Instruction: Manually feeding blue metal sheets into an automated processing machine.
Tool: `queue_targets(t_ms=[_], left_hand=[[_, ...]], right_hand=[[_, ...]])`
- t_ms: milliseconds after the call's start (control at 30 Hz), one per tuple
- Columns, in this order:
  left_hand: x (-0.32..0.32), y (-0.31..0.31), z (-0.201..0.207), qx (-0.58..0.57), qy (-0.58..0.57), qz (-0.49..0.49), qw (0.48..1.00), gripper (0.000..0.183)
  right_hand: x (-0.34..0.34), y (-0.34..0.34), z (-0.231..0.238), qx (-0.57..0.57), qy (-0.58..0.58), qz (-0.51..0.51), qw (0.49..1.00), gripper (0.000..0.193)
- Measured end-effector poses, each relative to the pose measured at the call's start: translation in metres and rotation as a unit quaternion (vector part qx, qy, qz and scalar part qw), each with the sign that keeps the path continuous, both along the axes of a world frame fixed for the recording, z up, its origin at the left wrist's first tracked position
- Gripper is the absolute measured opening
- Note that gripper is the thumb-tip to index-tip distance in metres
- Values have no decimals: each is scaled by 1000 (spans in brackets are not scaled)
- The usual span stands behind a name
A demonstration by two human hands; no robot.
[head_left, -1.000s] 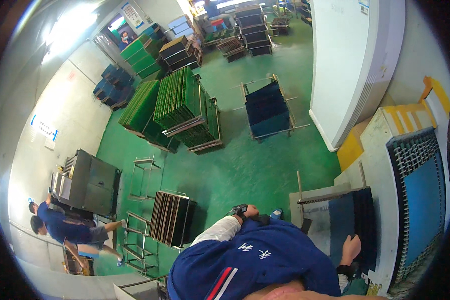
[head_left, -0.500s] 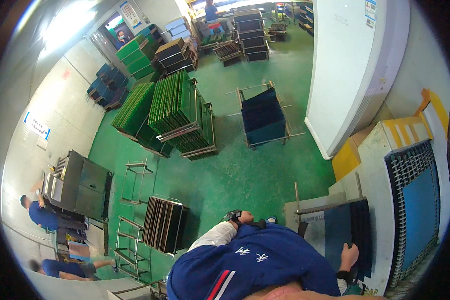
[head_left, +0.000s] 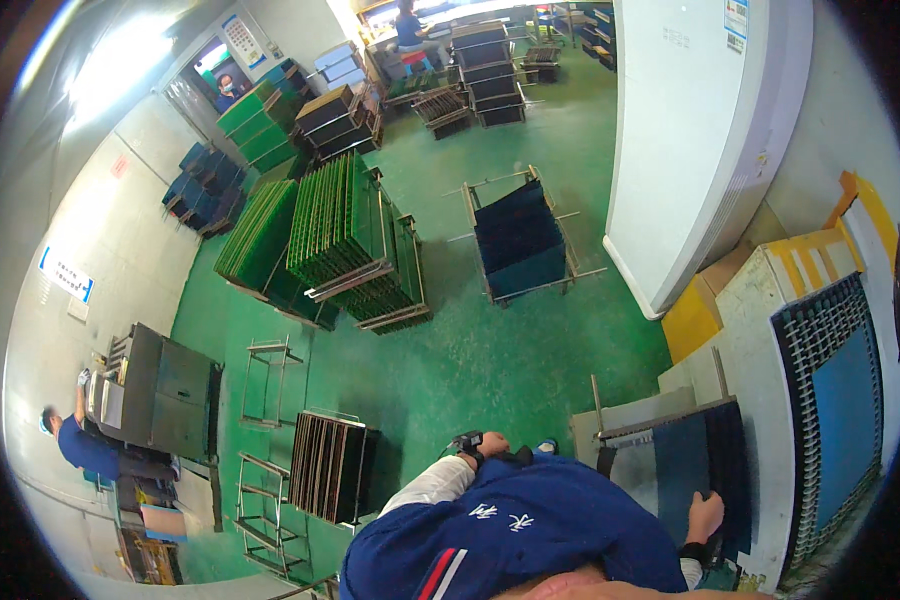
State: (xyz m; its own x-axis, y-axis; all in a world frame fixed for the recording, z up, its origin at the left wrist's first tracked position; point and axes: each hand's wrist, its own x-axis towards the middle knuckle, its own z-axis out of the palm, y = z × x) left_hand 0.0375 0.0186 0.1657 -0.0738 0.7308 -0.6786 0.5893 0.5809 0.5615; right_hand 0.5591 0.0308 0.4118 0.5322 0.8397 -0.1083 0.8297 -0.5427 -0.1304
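Note:
Dark blue thin panels [head_left: 682, 470] stand upright side by side in a metal rack [head_left: 660, 424] at the lower right. At their near edge, my right hand [head_left: 705, 517] is closed, its fingers curled on one dark panel. My left hand [head_left: 492, 443] is in front of my body with its fingers curled; a small dark thing [head_left: 520, 454] lies against it, and I cannot make out what it is. A black device [head_left: 465, 443] is strapped to my left wrist.
To my right, a mesh-edged frame with a blue sheet [head_left: 842, 430] leans by a yellow-taped box [head_left: 805, 262]. Racks of green panels [head_left: 345, 225], a rack of dark panels [head_left: 518, 235] and a brown-edged stack [head_left: 330, 465] stand around the floor. A co-worker [head_left: 85, 445] stands at a grey machine [head_left: 165, 390].
The view has shifted slightly. My right hand stays at the dark panels, and my left remains before my body. A second person at lower left is no longer visible.

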Motion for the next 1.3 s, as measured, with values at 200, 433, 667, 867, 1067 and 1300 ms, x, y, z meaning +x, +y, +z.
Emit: queue_targets(t_ms=[200, 433, 667, 867, 1067, 1300], left_hand=[[-5, 2, -12, 8, -11, 2, 1000, 27], [-5, 2, -10, -26, 9, 11, 1000, 22], [-6, 1, -10, -20, -3, 18, 1000, 19], [-14, -5, -26, -14, -93, 58, 994, 20], [-21, -9, -45, -32, -58, 24, 998, 26], [-19, -7, -48, -71, -30, -32, 996, 25]], right_hand=[[-3, 3, 1, -19, 11, -16, 1000, 37], [-5, 6, 7, -27, -8, -21, 999, 38], [-2, 4, 2, -18, 0, -37, 999, 38], [-2, 8, -1, -36, -10, -47, 998, 38], [-2, 7, -6, -10, -49, -26, 998, 36], [-8, 14, 9, -46, -33, -55, 997, 36]])
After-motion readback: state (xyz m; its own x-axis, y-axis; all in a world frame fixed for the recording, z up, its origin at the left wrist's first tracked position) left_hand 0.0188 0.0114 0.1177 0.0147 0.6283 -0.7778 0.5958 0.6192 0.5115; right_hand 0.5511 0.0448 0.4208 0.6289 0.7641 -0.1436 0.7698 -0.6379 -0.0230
